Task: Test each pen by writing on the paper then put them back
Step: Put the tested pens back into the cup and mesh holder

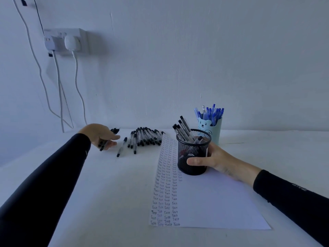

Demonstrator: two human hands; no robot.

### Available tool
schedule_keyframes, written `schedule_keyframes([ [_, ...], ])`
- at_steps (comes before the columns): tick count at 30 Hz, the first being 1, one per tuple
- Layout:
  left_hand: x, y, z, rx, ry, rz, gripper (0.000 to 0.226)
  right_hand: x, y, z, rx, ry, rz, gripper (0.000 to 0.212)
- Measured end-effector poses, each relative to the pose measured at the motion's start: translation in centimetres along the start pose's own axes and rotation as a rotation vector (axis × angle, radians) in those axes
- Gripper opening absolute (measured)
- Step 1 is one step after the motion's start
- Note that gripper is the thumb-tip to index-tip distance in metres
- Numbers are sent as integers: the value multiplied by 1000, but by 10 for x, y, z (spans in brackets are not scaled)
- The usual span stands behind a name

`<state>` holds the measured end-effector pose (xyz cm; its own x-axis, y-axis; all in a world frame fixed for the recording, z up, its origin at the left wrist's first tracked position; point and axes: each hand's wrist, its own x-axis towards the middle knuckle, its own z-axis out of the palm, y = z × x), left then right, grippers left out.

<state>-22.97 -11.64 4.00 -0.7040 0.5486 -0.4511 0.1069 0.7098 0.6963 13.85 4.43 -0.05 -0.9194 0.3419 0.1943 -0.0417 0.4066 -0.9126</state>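
A white sheet of paper lies on the table, its left part filled with columns of the handwritten word "Test". On its upper part stands a black mesh pen holder with several black pens inside; my right hand grips its right side. A pile of black capped pens lies behind the paper to the left, with one loose pen beside it. My left hand, left of the pile, holds a small bunch of black pens in curled fingers.
A pale blue bear-face cup full of blue pens stands behind the mesh holder near the wall. A wall socket with plugs and hanging cables is at the upper left. The white table stretches forward between my arms.
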Motion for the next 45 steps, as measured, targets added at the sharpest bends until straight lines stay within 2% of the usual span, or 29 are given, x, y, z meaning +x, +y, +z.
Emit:
schedule_keyframes([
  [3, -4, 5, 9, 190, 48, 68, 36, 0, -1, 0, 10, -2, -4, 56],
  [6, -12, 11, 17, 304, 14, 114, 45, 0, 0, -1, 5, -7, -1, 58],
  [10, -7, 15, 20, 361, 6, 87, 30, 0, 1, 0, 0, -8, -3, 58],
  [14, -7, 18, 19, 556, 142, 119, 30, 1, 2, -2, 4, -3, 12, 63],
  [15, -5, 18, 17, 510, 109, 115, 30, 1, 2, -2, 5, -6, 12, 63],
  [19, -18, 23, 3, 74, -139, 149, 9, 1, 3, -1, 12, -3, 14, 56],
  [21, -38, 34, -3, -56, -256, 290, 13, 2, 3, -1, 7, 5, 16, 57],
  [23, -67, 55, -8, -59, -350, 455, 26, 2, 3, -2, -1, 8, 18, 59],
  [26, -115, 100, -1, 294, -448, 629, 32, 3, 3, -2, -2, -7, 18, 60],
  [28, -142, 133, 16, 576, -531, 674, 30, 3, 3, -2, -5, -12, 14, 59],
  [33, -158, 181, 76, 1040, -564, 562, 29, 2, 3, -1, 7, -9, -1, 60],
  [37, -157, 193, 102, 1196, -483, 482, 19, 1, 4, -2, -5, -4, -6, 65],
  [41, -159, 194, 106, 1124, -447, 435, 25, 2, 4, -3, -9, -4, -2, 62],
  [45, -145, 185, 97, 813, -454, 502, 38, 2, 6, -4, -7, 4, 9, 63],
])
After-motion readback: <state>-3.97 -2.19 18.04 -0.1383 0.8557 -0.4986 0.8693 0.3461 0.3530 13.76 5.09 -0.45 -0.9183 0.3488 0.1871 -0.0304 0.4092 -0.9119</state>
